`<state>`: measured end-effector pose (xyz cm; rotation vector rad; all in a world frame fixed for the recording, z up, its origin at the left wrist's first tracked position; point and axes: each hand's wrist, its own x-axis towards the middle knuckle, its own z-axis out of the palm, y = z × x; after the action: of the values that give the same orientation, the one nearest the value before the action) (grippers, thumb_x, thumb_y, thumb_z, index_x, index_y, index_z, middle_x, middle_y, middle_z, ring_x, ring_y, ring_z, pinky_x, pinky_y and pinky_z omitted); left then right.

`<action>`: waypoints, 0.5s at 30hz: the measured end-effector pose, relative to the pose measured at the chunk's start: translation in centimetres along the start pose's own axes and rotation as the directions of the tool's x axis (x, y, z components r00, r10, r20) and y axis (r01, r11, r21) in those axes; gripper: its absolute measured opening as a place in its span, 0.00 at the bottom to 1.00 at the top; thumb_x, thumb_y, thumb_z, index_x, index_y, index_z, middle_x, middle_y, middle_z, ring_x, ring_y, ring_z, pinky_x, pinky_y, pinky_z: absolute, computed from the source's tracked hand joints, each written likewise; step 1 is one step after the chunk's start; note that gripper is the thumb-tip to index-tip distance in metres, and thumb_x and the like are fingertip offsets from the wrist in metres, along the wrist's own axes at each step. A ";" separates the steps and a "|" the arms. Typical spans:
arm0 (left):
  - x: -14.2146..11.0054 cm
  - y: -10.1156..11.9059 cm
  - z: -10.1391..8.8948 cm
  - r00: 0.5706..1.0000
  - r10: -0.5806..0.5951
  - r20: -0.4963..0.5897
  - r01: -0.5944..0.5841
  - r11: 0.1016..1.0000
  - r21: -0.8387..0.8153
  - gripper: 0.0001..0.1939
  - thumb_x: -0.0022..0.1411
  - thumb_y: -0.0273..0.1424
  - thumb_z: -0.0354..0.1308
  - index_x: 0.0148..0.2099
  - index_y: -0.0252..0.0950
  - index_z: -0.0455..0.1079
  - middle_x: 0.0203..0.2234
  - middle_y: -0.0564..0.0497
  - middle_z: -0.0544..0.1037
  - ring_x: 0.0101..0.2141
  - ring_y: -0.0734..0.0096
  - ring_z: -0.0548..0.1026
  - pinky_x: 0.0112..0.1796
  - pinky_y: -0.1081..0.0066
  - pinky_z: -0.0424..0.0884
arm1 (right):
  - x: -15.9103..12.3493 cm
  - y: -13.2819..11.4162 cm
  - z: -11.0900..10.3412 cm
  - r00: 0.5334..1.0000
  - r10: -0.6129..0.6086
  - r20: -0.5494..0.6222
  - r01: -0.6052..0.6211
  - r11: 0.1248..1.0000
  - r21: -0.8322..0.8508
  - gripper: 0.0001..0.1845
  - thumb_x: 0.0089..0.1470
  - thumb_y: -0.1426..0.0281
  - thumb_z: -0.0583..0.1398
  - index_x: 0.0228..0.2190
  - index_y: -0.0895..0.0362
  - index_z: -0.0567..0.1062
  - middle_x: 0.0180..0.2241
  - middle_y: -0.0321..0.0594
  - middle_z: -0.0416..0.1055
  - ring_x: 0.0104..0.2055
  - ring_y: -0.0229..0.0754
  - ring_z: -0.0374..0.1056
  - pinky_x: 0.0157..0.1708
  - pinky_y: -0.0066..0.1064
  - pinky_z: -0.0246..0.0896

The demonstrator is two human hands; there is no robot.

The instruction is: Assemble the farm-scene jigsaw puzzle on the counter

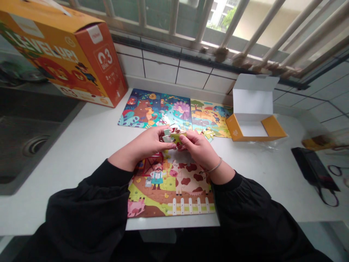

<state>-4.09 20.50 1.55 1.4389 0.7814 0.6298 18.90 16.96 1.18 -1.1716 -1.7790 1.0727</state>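
Observation:
Between my two hands, above the counter, are several jigsaw puzzle pieces (177, 138) with green, white and red printing. My left hand (154, 142) pinches pieces from the left, thumb below. From the other side my right hand (195, 143) grips pieces with its thumb on a green one. Beneath the hands lies a farm jigsaw puzzle (191, 182) with a cow, a farmer and a white fence; my hands and forearms hide part of its upper area. Beyond them rest a blue night-forest puzzle (147, 109) and a yellow savanna puzzle (209, 112), with loose pieces near its lower edge.
A large orange puzzle box (95, 65) stands at the back left beside a dark sink (16, 145). To the right sits an opened small yellow box (252, 123). A black phone-like object with a strap (313, 167) lies at the far right. Window bars (177, 18) run behind.

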 end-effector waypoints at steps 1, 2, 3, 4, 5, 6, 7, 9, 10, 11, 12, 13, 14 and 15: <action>0.0 0.0 0.1 1.000 0.001 0.000 -0.001 1.000 -0.026 0.19 0.59 0.36 0.75 0.49 0.37 0.76 0.44 0.48 0.83 0.44 0.61 0.81 0.46 0.64 0.75 | 0.0 0.1 0.1 1.000 0.031 -0.002 -0.031 0.998 0.058 0.23 0.70 0.49 0.59 0.34 0.54 0.80 0.31 0.37 0.76 0.33 0.40 0.76 0.41 0.38 0.74; 0.0 0.0 0.1 1.000 -0.002 -0.005 0.002 0.999 -0.053 0.19 0.59 0.36 0.76 0.49 0.38 0.76 0.44 0.48 0.83 0.45 0.61 0.81 0.47 0.64 0.75 | 0.0 0.1 0.2 0.998 0.069 -0.004 -0.068 0.989 0.129 0.24 0.69 0.47 0.60 0.35 0.54 0.80 0.31 0.37 0.76 0.33 0.40 0.76 0.40 0.38 0.75; 0.0 0.1 0.2 1.000 -0.006 -0.013 0.005 0.997 -0.072 0.20 0.58 0.36 0.76 0.50 0.38 0.76 0.44 0.48 0.83 0.45 0.61 0.81 0.47 0.64 0.75 | 0.0 0.1 0.3 0.994 0.108 -0.011 -0.104 0.974 0.201 0.24 0.67 0.46 0.61 0.37 0.54 0.79 0.32 0.37 0.77 0.34 0.41 0.77 0.39 0.38 0.77; -0.1 0.2 0.2 1.000 -0.011 -0.026 0.009 0.997 -0.081 0.21 0.58 0.36 0.77 0.50 0.38 0.76 0.44 0.48 0.83 0.45 0.61 0.81 0.46 0.65 0.75 | 0.0 0.1 0.3 0.989 0.144 -0.022 -0.134 0.955 0.263 0.24 0.66 0.44 0.62 0.38 0.53 0.79 0.33 0.37 0.77 0.35 0.41 0.78 0.40 0.38 0.78; -0.1 0.3 0.3 0.999 -0.019 -0.047 0.016 0.997 -0.075 0.21 0.58 0.37 0.77 0.50 0.38 0.77 0.44 0.48 0.83 0.44 0.61 0.81 0.45 0.66 0.75 | 0.0 0.1 0.3 0.984 0.175 -0.038 -0.155 0.938 0.311 0.25 0.65 0.43 0.63 0.40 0.53 0.79 0.35 0.38 0.77 0.37 0.41 0.78 0.40 0.38 0.79; -0.2 0.4 0.2 0.997 -0.027 -0.075 0.023 0.998 -0.060 0.21 0.58 0.37 0.76 0.50 0.38 0.77 0.43 0.48 0.83 0.43 0.62 0.81 0.43 0.67 0.74 | 0.0 0.1 0.3 0.978 0.200 -0.060 -0.168 0.923 0.347 0.26 0.64 0.42 0.64 0.42 0.53 0.79 0.37 0.38 0.78 0.38 0.41 0.78 0.39 0.37 0.79; -0.2 0.6 0.2 0.993 -0.035 -0.110 0.031 0.999 -0.040 0.21 0.58 0.38 0.76 0.50 0.37 0.78 0.43 0.47 0.84 0.42 0.63 0.81 0.42 0.67 0.74 | 0.0 0.0 0.3 0.972 0.221 -0.084 -0.174 0.910 0.376 0.27 0.63 0.42 0.64 0.43 0.53 0.78 0.38 0.39 0.78 0.38 0.41 0.78 0.38 0.36 0.80; -0.3 0.7 -0.1 0.978 -0.045 -0.206 0.046 0.999 -0.001 0.20 0.58 0.40 0.76 0.49 0.35 0.79 0.42 0.46 0.84 0.38 0.65 0.80 0.39 0.69 0.72 | 0.0 0.0 0.2 0.960 0.254 -0.118 -0.183 0.888 0.423 0.27 0.61 0.42 0.65 0.43 0.52 0.75 0.41 0.39 0.78 0.38 0.40 0.78 0.36 0.35 0.79; -0.3 0.7 -0.3 0.962 -0.047 -0.268 0.051 0.999 0.006 0.21 0.58 0.40 0.76 0.49 0.35 0.80 0.42 0.45 0.84 0.37 0.67 0.79 0.38 0.69 0.72 | 0.0 -0.1 0.1 0.958 0.265 -0.114 -0.190 0.878 0.440 0.26 0.60 0.43 0.67 0.43 0.52 0.73 0.41 0.38 0.78 0.38 0.39 0.78 0.36 0.34 0.79; -0.3 0.6 -0.6 0.941 -0.046 -0.334 0.050 0.999 0.003 0.22 0.57 0.41 0.76 0.48 0.35 0.80 0.41 0.45 0.84 0.35 0.68 0.78 0.37 0.70 0.72 | 0.0 -0.1 0.1 0.958 0.269 -0.099 -0.199 0.872 0.447 0.26 0.58 0.45 0.69 0.42 0.52 0.72 0.41 0.38 0.78 0.39 0.40 0.77 0.35 0.33 0.79; -0.2 0.5 -0.8 0.916 -0.048 -0.398 0.048 0.999 -0.009 0.22 0.57 0.42 0.77 0.48 0.35 0.80 0.41 0.46 0.84 0.35 0.68 0.78 0.36 0.70 0.72 | 0.1 -0.1 0.1 0.961 0.265 -0.080 -0.205 0.875 0.439 0.26 0.56 0.48 0.71 0.42 0.52 0.71 0.41 0.37 0.77 0.39 0.39 0.77 0.35 0.33 0.79; -0.2 0.4 -1.1 0.888 -0.055 -0.457 0.046 0.998 -0.031 0.23 0.56 0.42 0.77 0.48 0.35 0.80 0.40 0.46 0.84 0.34 0.69 0.77 0.35 0.70 0.72 | 0.1 -0.1 0.2 0.965 0.256 -0.063 -0.207 0.884 0.419 0.25 0.55 0.51 0.73 0.42 0.52 0.70 0.41 0.37 0.77 0.39 0.39 0.76 0.35 0.32 0.78; -0.1 0.2 -1.3 0.860 -0.066 -0.505 0.040 0.997 -0.062 0.23 0.55 0.42 0.77 0.49 0.35 0.79 0.40 0.46 0.83 0.35 0.69 0.77 0.35 0.70 0.72 | 0.1 -0.1 0.3 0.969 0.243 -0.051 -0.204 0.895 0.396 0.25 0.54 0.54 0.74 0.42 0.52 0.70 0.40 0.36 0.76 0.37 0.37 0.75 0.34 0.31 0.76; 0.0 0.1 -1.5 0.838 -0.081 -0.540 0.035 0.995 -0.096 0.23 0.55 0.41 0.78 0.49 0.36 0.79 0.41 0.46 0.83 0.35 0.69 0.77 0.36 0.71 0.73 | 0.1 -0.1 0.4 0.973 0.229 -0.038 -0.198 0.904 0.378 0.25 0.53 0.57 0.74 0.43 0.52 0.70 0.39 0.35 0.76 0.35 0.36 0.73 0.33 0.29 0.74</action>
<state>-5.27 21.42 1.66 1.1584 1.2232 1.0361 18.51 16.89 1.15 -1.1682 -1.3272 1.3987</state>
